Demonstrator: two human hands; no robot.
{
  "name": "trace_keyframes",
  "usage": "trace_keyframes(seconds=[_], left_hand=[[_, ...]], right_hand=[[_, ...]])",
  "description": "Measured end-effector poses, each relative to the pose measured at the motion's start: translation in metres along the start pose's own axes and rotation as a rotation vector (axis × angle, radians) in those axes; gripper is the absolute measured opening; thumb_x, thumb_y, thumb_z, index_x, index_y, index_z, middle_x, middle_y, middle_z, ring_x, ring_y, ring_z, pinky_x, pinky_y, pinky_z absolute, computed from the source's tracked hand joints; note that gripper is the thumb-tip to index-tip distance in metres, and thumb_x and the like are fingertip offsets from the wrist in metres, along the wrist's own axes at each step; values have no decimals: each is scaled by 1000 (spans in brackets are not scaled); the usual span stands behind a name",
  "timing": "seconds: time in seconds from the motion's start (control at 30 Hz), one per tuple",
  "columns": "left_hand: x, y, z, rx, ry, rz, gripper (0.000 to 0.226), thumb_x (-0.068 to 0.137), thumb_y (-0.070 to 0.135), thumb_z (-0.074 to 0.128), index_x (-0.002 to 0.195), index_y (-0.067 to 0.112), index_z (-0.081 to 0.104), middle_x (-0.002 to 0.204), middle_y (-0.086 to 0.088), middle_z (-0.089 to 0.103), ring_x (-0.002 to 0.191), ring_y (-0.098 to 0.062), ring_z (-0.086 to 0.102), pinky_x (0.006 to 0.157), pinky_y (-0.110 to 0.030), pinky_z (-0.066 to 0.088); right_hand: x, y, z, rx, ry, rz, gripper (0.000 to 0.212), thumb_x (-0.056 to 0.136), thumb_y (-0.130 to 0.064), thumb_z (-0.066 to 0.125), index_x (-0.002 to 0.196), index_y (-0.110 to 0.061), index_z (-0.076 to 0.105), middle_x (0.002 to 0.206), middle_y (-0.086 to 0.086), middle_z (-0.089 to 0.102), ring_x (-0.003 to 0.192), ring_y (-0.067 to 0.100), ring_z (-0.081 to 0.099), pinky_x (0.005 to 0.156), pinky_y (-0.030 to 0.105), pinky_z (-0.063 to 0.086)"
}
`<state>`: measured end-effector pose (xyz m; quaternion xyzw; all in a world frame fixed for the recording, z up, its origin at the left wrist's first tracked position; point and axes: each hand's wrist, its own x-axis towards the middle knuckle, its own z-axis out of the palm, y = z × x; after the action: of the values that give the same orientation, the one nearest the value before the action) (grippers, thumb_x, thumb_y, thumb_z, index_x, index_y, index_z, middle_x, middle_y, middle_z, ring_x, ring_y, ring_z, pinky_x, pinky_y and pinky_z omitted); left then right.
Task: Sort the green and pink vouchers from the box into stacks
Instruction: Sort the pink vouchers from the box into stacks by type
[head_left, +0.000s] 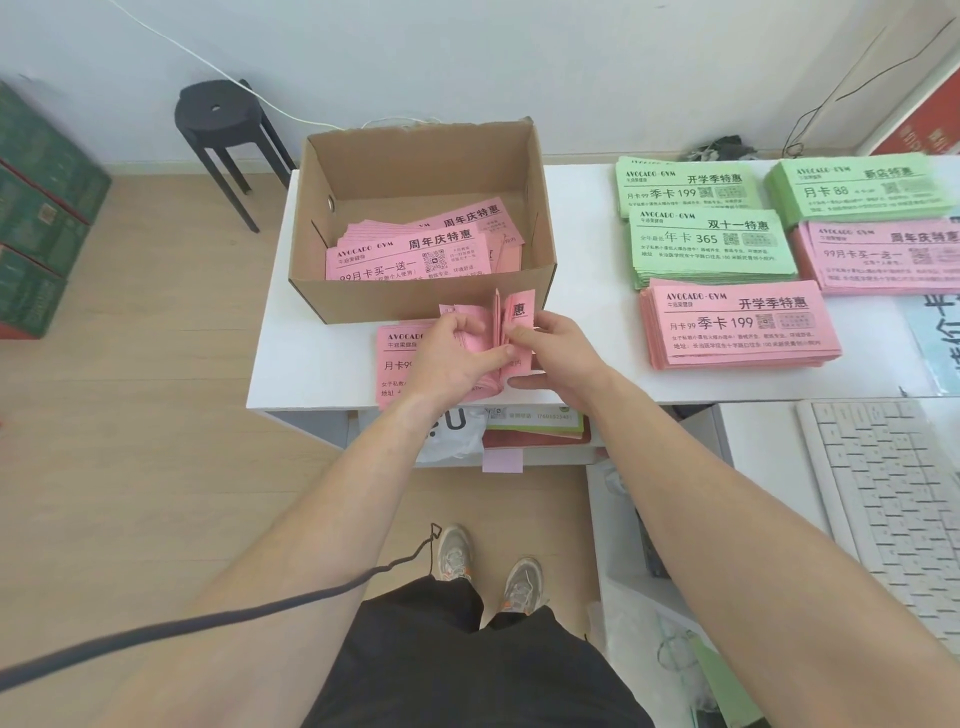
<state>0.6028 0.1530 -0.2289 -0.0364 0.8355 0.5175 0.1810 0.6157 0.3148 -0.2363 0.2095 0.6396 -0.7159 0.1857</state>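
Left hand (457, 358) is gripping a bundle of pink vouchers (519, 312) at the counter's (322, 353) front edge, just before the box (415, 301), where loose pink vouchers (410, 254) are lying. Right hand (553, 358) is pinching the bundle's other side, leafing sheets upright. Reading each headline slowly is probably mattering most, since the nearer pink stack (737, 327) and the farther pink stack (883, 254), toward the right edge, are carrying different titles.

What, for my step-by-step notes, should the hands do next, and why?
Probably fan one voucher off the pink bundle and read its heading: left hand and right hand both grip the bundle on edge before the box, and the near pink stack and far pink stack carry different headings.
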Motion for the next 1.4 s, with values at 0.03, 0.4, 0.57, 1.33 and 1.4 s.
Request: trace_keyframes(seconds=[0.03,0.4,0.57,1.33,1.4], left_hand=[[1,-1,0,-11,-11,3,46,77,38,86,111,20,60,110,17,57,112,-8,52,78,-14,34],[6,-10,-1,-7,-43,41,30,84,21,82,109,20,65,110,17,60,113,-6,53,91,-17,34],[4,-6,-2,29,4,30,30,83,8,77,108,18,64,109,11,59,107,-10,54,77,-14,35],[10,-3,-26,-73,156,-76,12,90,23,73,81,24,66,86,13,64,80,-7,61,72,-22,45],[12,-5,-31,-102,162,-95,12,88,25,76,81,23,66,88,9,66,82,-11,62,79,-26,49]], right_hand=[[1,1,0,-4,10,6,25,99,-22,65,120,-8,66,97,10,70,80,26,70,65,35,60],[2,6,-13,-38,110,29,20,100,-25,58,112,-13,69,107,9,75,100,29,73,83,49,62],[0,11,-18,-25,106,4,19,104,-10,52,115,-9,68,110,16,74,98,32,74,74,46,63],[6,19,-40,-367,297,80,24,99,-6,50,111,-20,67,104,0,71,93,23,70,69,29,57],[8,19,-39,-399,321,76,26,98,-6,49,112,-19,67,108,2,71,96,25,69,78,35,59]])
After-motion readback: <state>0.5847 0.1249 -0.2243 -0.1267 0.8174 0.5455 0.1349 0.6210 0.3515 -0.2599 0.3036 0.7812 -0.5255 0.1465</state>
